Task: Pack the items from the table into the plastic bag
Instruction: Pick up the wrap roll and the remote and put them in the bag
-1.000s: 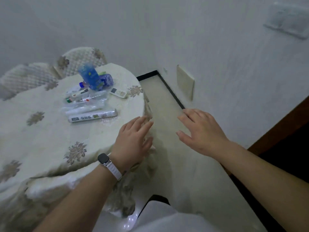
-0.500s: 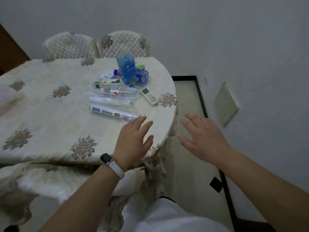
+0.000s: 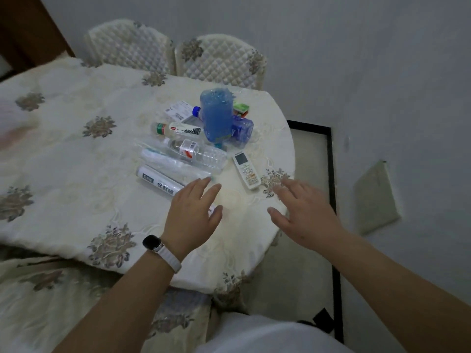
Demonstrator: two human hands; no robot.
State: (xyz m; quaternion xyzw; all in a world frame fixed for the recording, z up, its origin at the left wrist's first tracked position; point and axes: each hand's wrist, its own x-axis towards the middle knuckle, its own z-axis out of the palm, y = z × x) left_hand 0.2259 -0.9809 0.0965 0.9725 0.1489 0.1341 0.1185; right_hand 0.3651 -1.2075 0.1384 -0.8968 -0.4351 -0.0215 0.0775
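Both hands over the cream cloth-covered table (image 3: pixel 76 159); packing not begun.
Within the last second the left hand (image 3: pixel 192 215) and right hand (image 3: pixel 304 215) have advanced to flank the white plastic remote control (image 3: pixel 246 170), fingers spread, holding nothing. The blue translucent plastic bottle (image 3: pixel 216 115) and the other items lie untouched behind the remote; the plastic bag cannot be identified.

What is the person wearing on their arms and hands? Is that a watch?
Yes! The left wrist has a watch with a black, rounded-square face and a pale woven strap. No gloves or rings show on the left hand or the right hand, and no sleeves are in view.
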